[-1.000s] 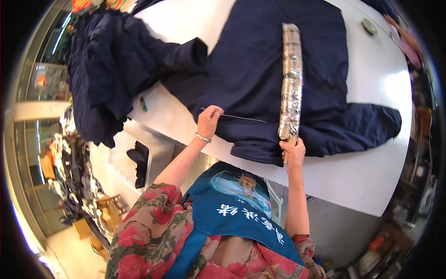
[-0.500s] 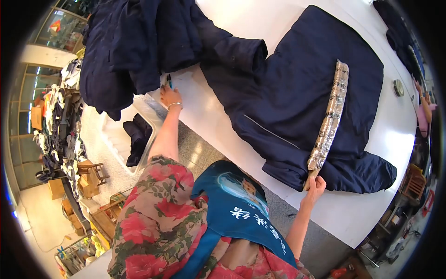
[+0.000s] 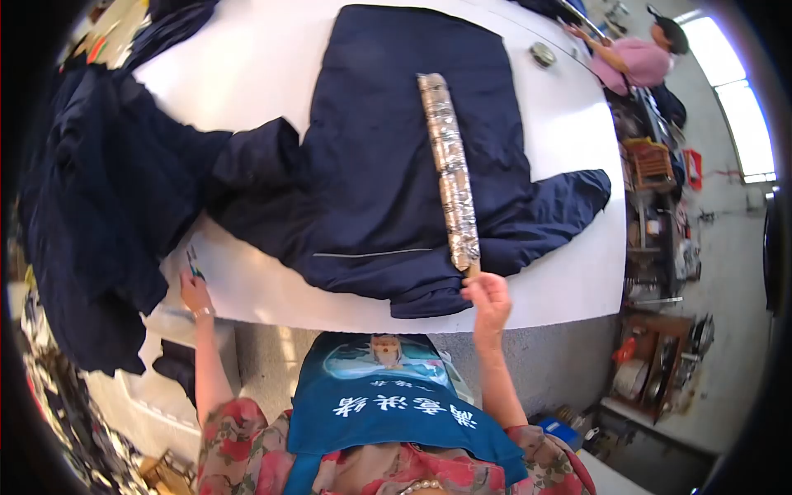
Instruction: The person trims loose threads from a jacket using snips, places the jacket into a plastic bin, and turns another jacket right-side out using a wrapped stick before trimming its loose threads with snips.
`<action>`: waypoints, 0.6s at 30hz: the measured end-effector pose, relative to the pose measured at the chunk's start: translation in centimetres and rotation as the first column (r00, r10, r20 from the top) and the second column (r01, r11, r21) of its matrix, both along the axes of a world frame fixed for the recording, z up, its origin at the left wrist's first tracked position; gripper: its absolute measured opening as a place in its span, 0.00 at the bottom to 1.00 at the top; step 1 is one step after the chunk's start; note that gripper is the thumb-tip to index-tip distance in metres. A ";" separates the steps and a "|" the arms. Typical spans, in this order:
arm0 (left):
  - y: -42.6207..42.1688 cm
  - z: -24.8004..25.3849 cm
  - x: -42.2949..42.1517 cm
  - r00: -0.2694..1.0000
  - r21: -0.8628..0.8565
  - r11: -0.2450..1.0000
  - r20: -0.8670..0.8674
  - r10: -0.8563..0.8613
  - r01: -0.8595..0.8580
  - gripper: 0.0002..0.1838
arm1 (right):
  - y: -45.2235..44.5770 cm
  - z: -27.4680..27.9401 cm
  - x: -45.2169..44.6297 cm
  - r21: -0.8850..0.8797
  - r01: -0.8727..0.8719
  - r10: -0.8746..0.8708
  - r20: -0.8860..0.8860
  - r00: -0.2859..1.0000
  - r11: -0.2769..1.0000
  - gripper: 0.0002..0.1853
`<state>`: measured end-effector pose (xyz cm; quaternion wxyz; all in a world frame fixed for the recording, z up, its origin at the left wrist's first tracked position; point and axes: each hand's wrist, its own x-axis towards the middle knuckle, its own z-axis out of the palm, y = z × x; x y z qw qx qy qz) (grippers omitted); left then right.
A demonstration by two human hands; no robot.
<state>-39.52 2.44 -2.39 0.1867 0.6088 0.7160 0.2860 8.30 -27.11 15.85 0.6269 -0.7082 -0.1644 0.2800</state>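
A dark navy garment [image 3: 412, 165] lies spread on the white table, one sleeve reaching right. On it rests a long stick wrapped in shiny film [image 3: 450, 173]. My right hand [image 3: 488, 295] is closed around the stick's bare near end. At the table's left front, my left hand [image 3: 195, 293] is closed on a small tool with a dark and teal handle [image 3: 194, 264], perhaps snippers. A thin pale strip [image 3: 373, 252] lies across the lower part of the garment.
A heap of navy garments [image 3: 99, 206] hangs over the table's left side. A round tin [image 3: 542, 55] stands near the far right edge of the white table [image 3: 569, 280]. Beyond it is a person in pink [image 3: 639, 62]. A white bin [image 3: 157, 404] is below left.
The view has swung right and back. My left hand released the thin strip onto the garment and reached left to the small tool. My right hand has stayed on the wrapped stick.
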 end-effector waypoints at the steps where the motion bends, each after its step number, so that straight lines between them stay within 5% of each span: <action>1: -1.9 1.2 2.4 0.998 0.064 0.996 0.015 -0.069 0.067 0.15 | 0.7 0.1 -1.0 0.007 -0.059 0.059 -0.080 0.995 0.998 0.09; 3: -5.7 2.3 7.9 0.922 0.016 0.987 0.354 -0.155 0.159 0.15 | 1.8 -0.5 -3.1 0.021 -0.205 0.205 -0.181 0.962 0.979 0.11; 5: -9.3 5.6 15.3 0.694 -0.017 0.946 0.684 -0.225 0.324 0.14 | 3.8 0.0 -4.8 -0.058 -0.344 0.326 -0.206 0.923 0.937 0.15; 9: -14.9 14.3 28.0 0.413 -0.151 0.760 0.895 -0.166 0.632 0.12 | 6.1 -0.8 -5.4 0.051 -0.431 0.432 -0.192 0.881 0.901 0.22; 11: -16.6 15.2 32.3 0.329 -0.086 0.681 0.914 -0.236 0.727 0.11 | 5.5 -0.3 -3.3 0.018 -0.541 0.517 -0.325 0.792 0.841 0.22; 14: -18.0 16.8 37.7 0.217 -0.083 0.623 0.966 -0.142 0.778 0.10 | 4.9 -0.9 -1.3 0.101 -0.309 0.325 -0.270 0.906 0.946 0.16; 18: -17.2 17.0 45.2 0.290 -0.030 0.471 0.823 -0.489 0.881 0.06 | 4.1 -0.9 5.9 0.201 -0.075 0.127 -0.260 0.957 0.977 0.16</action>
